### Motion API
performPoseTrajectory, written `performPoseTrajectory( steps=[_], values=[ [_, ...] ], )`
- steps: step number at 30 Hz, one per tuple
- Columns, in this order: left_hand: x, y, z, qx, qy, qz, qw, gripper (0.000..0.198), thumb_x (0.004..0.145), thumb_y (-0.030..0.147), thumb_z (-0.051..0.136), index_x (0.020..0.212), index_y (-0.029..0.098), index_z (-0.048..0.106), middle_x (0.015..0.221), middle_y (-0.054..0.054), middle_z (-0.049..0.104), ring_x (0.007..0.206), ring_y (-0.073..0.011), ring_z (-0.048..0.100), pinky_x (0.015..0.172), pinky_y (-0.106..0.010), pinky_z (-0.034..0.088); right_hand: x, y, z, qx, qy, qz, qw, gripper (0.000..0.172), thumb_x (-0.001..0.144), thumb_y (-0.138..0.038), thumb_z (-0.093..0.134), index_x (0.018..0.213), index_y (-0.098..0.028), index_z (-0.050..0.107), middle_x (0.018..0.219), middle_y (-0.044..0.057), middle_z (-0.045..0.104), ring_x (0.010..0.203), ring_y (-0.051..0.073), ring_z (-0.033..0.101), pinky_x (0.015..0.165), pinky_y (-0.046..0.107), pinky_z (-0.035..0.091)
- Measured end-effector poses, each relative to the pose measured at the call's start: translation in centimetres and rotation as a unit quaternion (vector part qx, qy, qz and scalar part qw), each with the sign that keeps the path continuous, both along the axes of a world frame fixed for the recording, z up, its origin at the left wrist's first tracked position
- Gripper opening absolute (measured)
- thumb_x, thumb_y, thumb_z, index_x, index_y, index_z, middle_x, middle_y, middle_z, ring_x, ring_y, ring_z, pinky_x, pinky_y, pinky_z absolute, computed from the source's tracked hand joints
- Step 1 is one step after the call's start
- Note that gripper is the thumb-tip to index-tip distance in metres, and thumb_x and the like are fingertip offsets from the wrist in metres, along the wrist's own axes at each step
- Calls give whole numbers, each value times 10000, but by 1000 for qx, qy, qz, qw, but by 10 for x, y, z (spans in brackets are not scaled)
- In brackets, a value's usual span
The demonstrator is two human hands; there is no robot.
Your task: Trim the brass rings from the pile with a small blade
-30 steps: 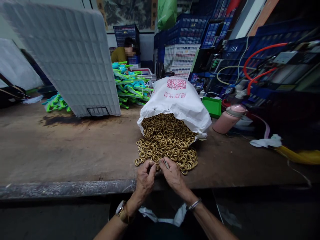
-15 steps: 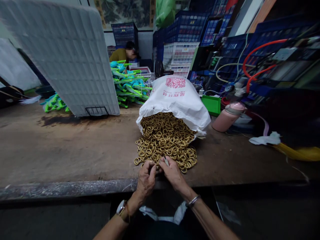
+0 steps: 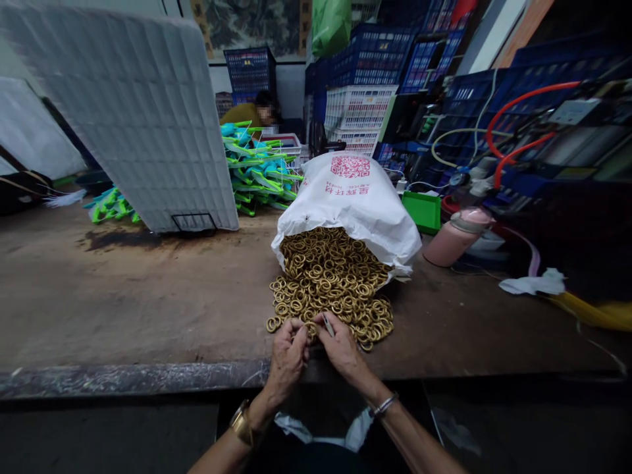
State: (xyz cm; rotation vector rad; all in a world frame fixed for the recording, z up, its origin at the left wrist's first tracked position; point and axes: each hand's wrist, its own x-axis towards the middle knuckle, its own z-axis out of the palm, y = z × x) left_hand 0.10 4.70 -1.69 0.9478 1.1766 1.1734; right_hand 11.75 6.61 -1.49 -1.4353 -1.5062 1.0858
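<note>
Brown and worn, the big table (image 3: 123, 296) fills most of the head view. A white bag (image 3: 355, 204) lies on its side in the middle. Gold rings (image 3: 330, 283) spill out of its mouth in a heap that reaches almost to the near edge.

Both hands are at the near end of that heap, close together. The left hand (image 3: 288, 355) has its fingers curled and bunched against the thumb. They touch the closest rings, but what they pinch is too small to tell. The right hand (image 3: 343, 352) pinches a small grey piece (image 3: 328, 324) between thumb and fingers, just above the rings.

Since a second ago the hands have hardly moved. They stay at the same spot on the heap. The left wrist has turned a bit, so the gold watch (image 3: 241, 424) now shows its band, not its face. The heap looks the same, so the work goes on in the same place, bit by bit.

Behind stand a white grid panel (image 3: 148, 118), green and blue plastic pieces (image 3: 257, 168), a pink bottle (image 3: 457, 234), a green box (image 3: 422, 210) and blue crates (image 3: 370, 59). Another person (image 3: 247, 113) sits far back.
</note>
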Motion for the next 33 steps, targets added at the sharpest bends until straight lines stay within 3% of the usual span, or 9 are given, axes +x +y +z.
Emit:
performPoseTrajectory(
  steps=[4, 7, 12, 17, 20, 26, 29, 33],
  values=[
    [0, 2, -4, 15, 27, 23, 999, 231, 756, 417, 499, 750, 189, 457, 507, 83, 412, 373, -52, 354, 370, -157, 301, 1, -1, 4, 15, 31, 2, 999, 193, 780, -347, 443, 793, -190, 555, 701, -6, 558, 654, 123, 488, 625, 227, 389],
    [0, 3, -6, 75, 81, 54, 992, 188, 755, 372, 514, 738, 186, 506, 574, 42, 486, 493, -86, 450, 493, -191, 389, 0, -2, 9, 11, 43, -8, 999, 261, 812, -415, 404, 721, -194, 507, 588, -30, 487, 554, 108, 440, 549, 216, 369],
    [4, 0, 1, 153, 121, 17, 981, 143, 774, 306, 501, 716, 181, 539, 657, -4, 555, 626, -123, 510, 627, -234, 419, 0, -1, 9, -46, 40, 5, 998, 320, 782, -475, 413, 611, -205, 421, 500, -56, 400, 471, 94, 368, 479, 218, 325],
    [5, -2, 10, 22, 33, -49, 998, 257, 758, 427, 504, 691, 180, 482, 552, 47, 481, 396, -55, 383, 383, -171, 314, 1, 0, 8, -42, 53, -1, 998, 285, 746, -438, 453, 592, -203, 411, 527, -58, 390, 500, 91, 358, 487, 212, 320],
    [2, -3, 9, -42, -17, -98, 994, 342, 758, 508, 471, 662, 181, 455, 473, 81, 400, 326, -35, 306, 325, -154, 252, 1, -1, 9, -22, 36, -4, 999, 269, 749, -414, 452, 593, -196, 431, 545, -50, 409, 528, 95, 376, 507, 211, 330],
    [1, -9, 7, -47, -91, -106, 989, 314, 749, 480, 517, 691, 177, 456, 546, 69, 446, 355, -22, 330, 338, -143, 267, 8, -1, 1, -39, 41, 5, 998, 269, 783, -392, 394, 602, -201, 454, 535, -39, 456, 521, 107, 420, 529, 220, 338],
    [3, -10, 8, -50, -91, -93, 990, 296, 763, 468, 504, 708, 184, 440, 540, 72, 440, 356, -27, 333, 337, -143, 265, 13, -3, -4, 18, -50, -10, 999, 261, 801, -351, 371, 613, -201, 470, 533, -33, 459, 521, 112, 417, 525, 221, 312],
    [6, -9, 11, -33, -69, -82, 994, 285, 758, 443, 522, 691, 184, 422, 518, 80, 416, 366, -28, 320, 350, -145, 259, 17, -12, -5, 85, -188, 59, 977, 140, 746, -171, 376, 678, -208, 493, 553, -27, 483, 513, 115, 416, 510, 221, 264]
  ],
)
